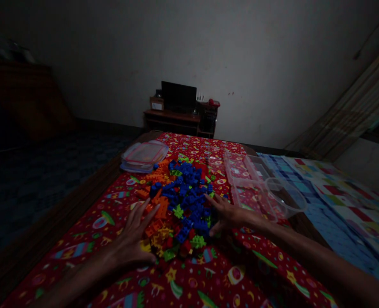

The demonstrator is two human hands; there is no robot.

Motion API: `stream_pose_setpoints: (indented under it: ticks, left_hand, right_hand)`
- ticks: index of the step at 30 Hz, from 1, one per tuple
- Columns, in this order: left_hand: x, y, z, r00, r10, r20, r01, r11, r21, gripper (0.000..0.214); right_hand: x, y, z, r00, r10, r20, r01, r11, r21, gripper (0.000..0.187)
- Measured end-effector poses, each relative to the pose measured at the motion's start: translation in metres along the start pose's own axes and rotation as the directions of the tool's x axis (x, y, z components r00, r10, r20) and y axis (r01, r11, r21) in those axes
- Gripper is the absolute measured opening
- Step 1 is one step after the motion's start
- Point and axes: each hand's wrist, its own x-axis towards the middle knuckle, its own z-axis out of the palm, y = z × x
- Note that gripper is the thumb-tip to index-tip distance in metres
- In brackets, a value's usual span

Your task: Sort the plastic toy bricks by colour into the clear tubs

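Flanking a pile of toy bricks (180, 201), both hands lie flat on the table. Left hand (134, 240): open, fingers spread, palm down, fingertips touching the orange bricks at the pile's left edge. Right hand (228, 216): open, fingers spread, palm down, fingertips against the blue bricks at the pile's right edge. Neither hand grips a brick. The pile sits mid-table on a red patterned tablecloth (208, 278); blue bricks are mostly in the middle and far part, orange ones to the left, and red, green and yellow ones mixed at the near edge. Stack of clear lids (144, 156) with pink rims: just beyond the pile, on the left. Clear containers (256, 184): right of the pile, just beyond the right hand, lined along the table's right edge; contents cannot be told in the dim light. Beyond the table, a dark monitor (178, 96) stands on a low desk (176, 119) against the wall (256, 55). A checked sheet (336, 201) lies to the table's right.
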Motion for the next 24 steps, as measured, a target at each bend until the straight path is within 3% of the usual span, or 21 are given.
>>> stream_pose_setpoints:
  ticks: [3,6,10,12,15,18,24]
  left_hand:
    - [0.018,0.017,0.006,0.998,0.041,-0.048,-0.041,0.999,0.004,0.121]
    - [0.044,0.028,0.0,0.996,-0.01,-0.086,0.001,0.994,-0.106,0.113]
    - [0.069,0.038,-0.011,0.991,-0.118,-0.058,0.093,0.94,-0.329,0.103]
    - [0.078,0.044,-0.016,0.984,-0.169,-0.055,0.13,0.894,-0.428,0.101]
    - [0.092,0.051,-0.024,0.975,-0.217,-0.045,0.163,0.838,-0.521,0.102]
    - [0.108,0.052,-0.034,0.98,-0.195,-0.051,0.137,0.83,-0.541,0.103]
    - [0.137,0.04,-0.054,0.99,-0.137,-0.02,0.117,0.904,-0.412,0.108]
  right_hand:
    - [0.018,-0.01,0.006,0.997,-0.026,-0.072,0.03,0.998,0.047,0.13]
    - [0.035,-0.017,0.005,0.983,-0.062,-0.171,0.094,0.979,0.183,0.113]
    - [0.05,-0.025,0.0,0.959,-0.098,-0.266,0.214,0.864,0.456,0.09]
    - [0.054,-0.03,-0.004,0.961,-0.097,-0.26,0.235,0.781,0.578,0.081]
    - [0.059,-0.039,-0.014,0.981,-0.017,-0.191,0.152,0.678,0.719,0.071]
    - [0.063,-0.05,-0.028,0.988,0.049,-0.149,0.088,0.613,0.785,0.07]
    - [0.068,-0.056,-0.077,0.986,0.022,-0.165,0.107,0.676,0.729,0.061]
